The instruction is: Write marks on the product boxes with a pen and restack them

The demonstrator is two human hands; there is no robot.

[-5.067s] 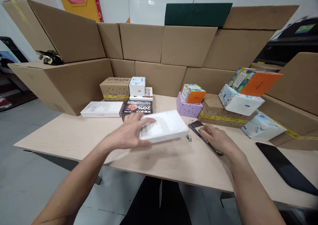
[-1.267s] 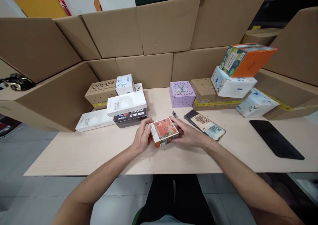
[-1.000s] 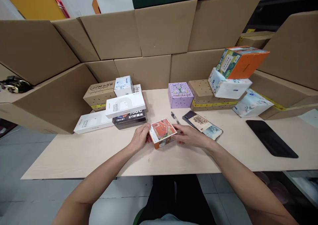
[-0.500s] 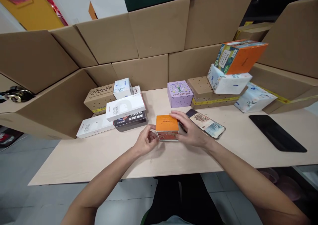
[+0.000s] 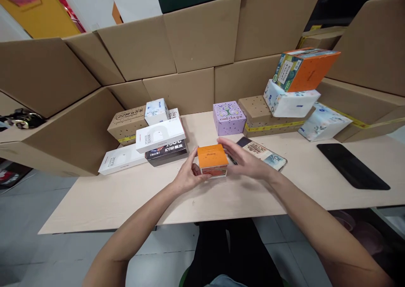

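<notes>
A small orange box (image 5: 212,156) stands on the table just in front of me, plain orange face up and a printed side towards me. My left hand (image 5: 189,174) grips its left side, thumb along the front and fingers behind. On the other side my right hand (image 5: 249,162) is slightly blurred, its fingers spread, with the index fingertip near the box's back right corner. A pen (image 5: 233,160) lies partly hidden under that hand. Just beyond it is a phone (image 5: 267,155) with banknotes showing on its back.
Left, a white power bank box (image 5: 160,136) rests across a black box (image 5: 167,152), beside another power bank box (image 5: 122,159). Behind stands a purple tea box (image 5: 229,118). Right, a larger orange box (image 5: 311,71) tops a tissue pack (image 5: 291,101); a black slab (image 5: 352,165) lies nearer.
The power bank box went onto the black box. The small orange box left the purple box and was turned from picture up to orange up. Lately my left hand closed on it; my right drew off.
</notes>
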